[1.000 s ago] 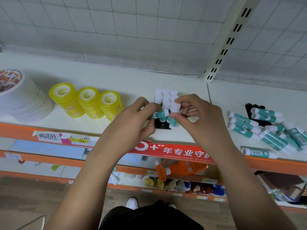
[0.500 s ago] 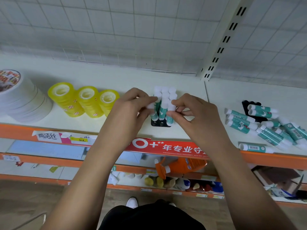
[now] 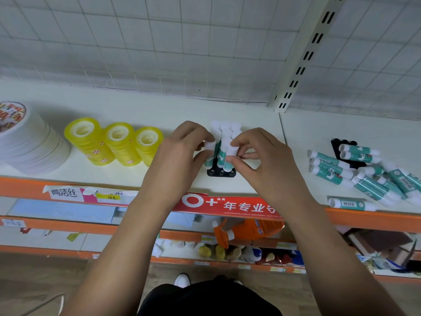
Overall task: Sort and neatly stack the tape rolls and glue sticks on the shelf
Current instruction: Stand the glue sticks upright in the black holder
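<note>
At the middle of the white shelf (image 3: 141, 110), near its front edge, upright teal-and-white glue sticks (image 3: 224, 142) are being seated in a black plastic holder (image 3: 221, 173); a white cap is pinched by the left hand (image 3: 182, 156) and another by the right hand (image 3: 257, 156). Three yellow tape stacks (image 3: 114, 142) and a white tape stack (image 3: 29, 142) already stand sorted towards the left end. A loose pile of glue sticks (image 3: 364, 176) and a second black holder (image 3: 341, 151) towards the right end remain to be dealt with, so roughly half appears done.

From my feed, the left hand (image 3: 180, 156) and right hand (image 3: 262, 160) cover most of the upright glue sticks (image 3: 224, 133); I can't count them. At nine o'clock the white tape stack (image 3: 29, 144) runs off the frame edge. At three o'clock the loose glue sticks (image 3: 373, 179) are cut off too, labels unreadable.
</note>
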A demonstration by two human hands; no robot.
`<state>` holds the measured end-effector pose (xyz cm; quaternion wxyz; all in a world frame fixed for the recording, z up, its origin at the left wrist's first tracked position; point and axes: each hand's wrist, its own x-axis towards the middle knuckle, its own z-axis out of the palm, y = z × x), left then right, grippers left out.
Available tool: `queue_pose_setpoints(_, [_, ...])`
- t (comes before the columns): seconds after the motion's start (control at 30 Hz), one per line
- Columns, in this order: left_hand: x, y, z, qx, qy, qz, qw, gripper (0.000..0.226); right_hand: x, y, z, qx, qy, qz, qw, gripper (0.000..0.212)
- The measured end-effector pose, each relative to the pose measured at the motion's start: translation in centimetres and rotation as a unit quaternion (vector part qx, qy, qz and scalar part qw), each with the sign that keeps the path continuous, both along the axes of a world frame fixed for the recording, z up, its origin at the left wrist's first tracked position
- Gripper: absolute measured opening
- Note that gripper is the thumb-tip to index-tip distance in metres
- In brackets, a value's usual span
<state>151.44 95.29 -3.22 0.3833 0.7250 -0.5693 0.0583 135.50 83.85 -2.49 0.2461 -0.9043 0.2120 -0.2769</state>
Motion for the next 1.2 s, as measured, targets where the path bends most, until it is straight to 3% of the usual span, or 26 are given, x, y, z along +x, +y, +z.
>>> queue_pose_setpoints(0.43, [0.6,-1.2,-0.4,-0.022,-0.003,-0.022,1.000,0.018,0.9,-0.1,-0.7,-0.096,0.032,0.012,0.995,0.015])
queue_pose_setpoints(0.87, [1.3,-1.6,-0.9,-0.037,-0.003,-0.050,0.998,0.003,1.5,-0.7,-1.0,-0.111,0.020,0.012,0.994,0.019])
queue_pose_setpoints(1.2, [1.3,-1.4,-0.7,-0.028,-0.021,-0.065,0.997,0.014,1.9,-0.6,-1.0,-0.110,-0.005,0.021,0.994,0.020])
